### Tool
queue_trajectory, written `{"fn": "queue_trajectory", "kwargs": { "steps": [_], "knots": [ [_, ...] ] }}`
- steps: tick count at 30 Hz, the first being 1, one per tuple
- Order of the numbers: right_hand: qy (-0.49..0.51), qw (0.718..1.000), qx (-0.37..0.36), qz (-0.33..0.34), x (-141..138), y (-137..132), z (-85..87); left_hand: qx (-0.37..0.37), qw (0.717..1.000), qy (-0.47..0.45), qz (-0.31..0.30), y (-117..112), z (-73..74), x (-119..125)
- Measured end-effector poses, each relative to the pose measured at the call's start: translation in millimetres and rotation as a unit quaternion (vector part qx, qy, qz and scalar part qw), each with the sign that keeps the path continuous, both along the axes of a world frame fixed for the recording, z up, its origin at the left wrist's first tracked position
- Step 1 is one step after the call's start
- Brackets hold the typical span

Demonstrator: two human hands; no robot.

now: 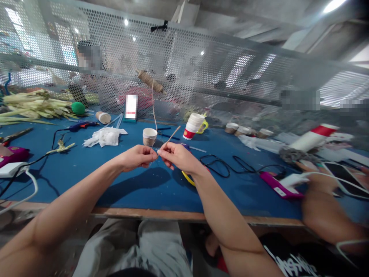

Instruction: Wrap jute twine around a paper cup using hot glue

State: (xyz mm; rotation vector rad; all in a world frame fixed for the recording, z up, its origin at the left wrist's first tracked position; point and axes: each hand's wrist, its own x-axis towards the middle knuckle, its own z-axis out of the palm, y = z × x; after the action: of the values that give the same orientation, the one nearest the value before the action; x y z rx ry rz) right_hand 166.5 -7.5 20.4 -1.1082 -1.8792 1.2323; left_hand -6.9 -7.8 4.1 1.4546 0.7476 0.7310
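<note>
My left hand (140,157) and my right hand (178,156) meet above the blue table (121,184), fingers pinched together on a thin tan twine (154,111). The twine runs up to a spool (150,81) hanging on the mesh wall. A short free end (172,137) sticks up to the right from my right fingers. A twine-wrapped paper cup (149,136) stands just behind my hands. Something yellow (188,179) lies under my right wrist, mostly hidden.
Stacked paper cups (193,125), white tissue (104,136), a glue gun (82,125), green leaves (34,107), black cables (230,167) and a purple device (279,187) lie about. Another person's arm (325,211) rests at the right. A perforated mesh wall (230,77) backs the table.
</note>
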Motion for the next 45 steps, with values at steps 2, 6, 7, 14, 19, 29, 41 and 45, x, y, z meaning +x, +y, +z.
{"fn": "queue_trajectory", "kwargs": {
  "steps": [2, 6, 7, 14, 19, 29, 41, 45],
  "knots": [
    [-0.011, 1.0, 0.004, -0.01, 0.1, 0.5, -0.3, 0.009, 1.0, 0.014, 0.004, 0.0, -0.4, 0.3],
    [-0.003, 1.0, -0.018, 0.008, 1.3, -0.3, 1.2, 0.032, 0.999, 0.028, -0.017, 0.7, -0.4, -1.2],
    [0.0, 1.0, -0.022, 0.01, 1.7, -0.6, 1.7, 0.042, 0.998, 0.03, -0.023, 1.1, -0.4, -2.0],
    [0.013, 0.999, -0.028, 0.009, 2.8, -1.2, 2.7, 0.119, 0.989, 0.088, -0.017, 1.5, 0.8, -5.3],
    [0.018, 0.999, -0.027, 0.016, 2.9, -2.5, 4.1, 0.087, 0.994, 0.061, -0.02, -1.7, 2.7, -3.0],
    [0.028, 0.999, -0.015, 0.01, 2.3, -3.5, 5.7, 0.028, 0.999, 0.001, -0.016, -2.9, 0.9, 0.9],
    [0.026, 1.0, -0.017, -0.002, 1.2, -3.1, 3.6, 0.058, 0.998, 0.018, -0.004, -2.9, 0.9, 1.2],
    [0.01, 1.0, -0.014, -0.015, 1.0, -1.6, 2.1, 0.092, 0.995, 0.047, 0.016, -0.4, -0.8, 0.2]
  ]
}}
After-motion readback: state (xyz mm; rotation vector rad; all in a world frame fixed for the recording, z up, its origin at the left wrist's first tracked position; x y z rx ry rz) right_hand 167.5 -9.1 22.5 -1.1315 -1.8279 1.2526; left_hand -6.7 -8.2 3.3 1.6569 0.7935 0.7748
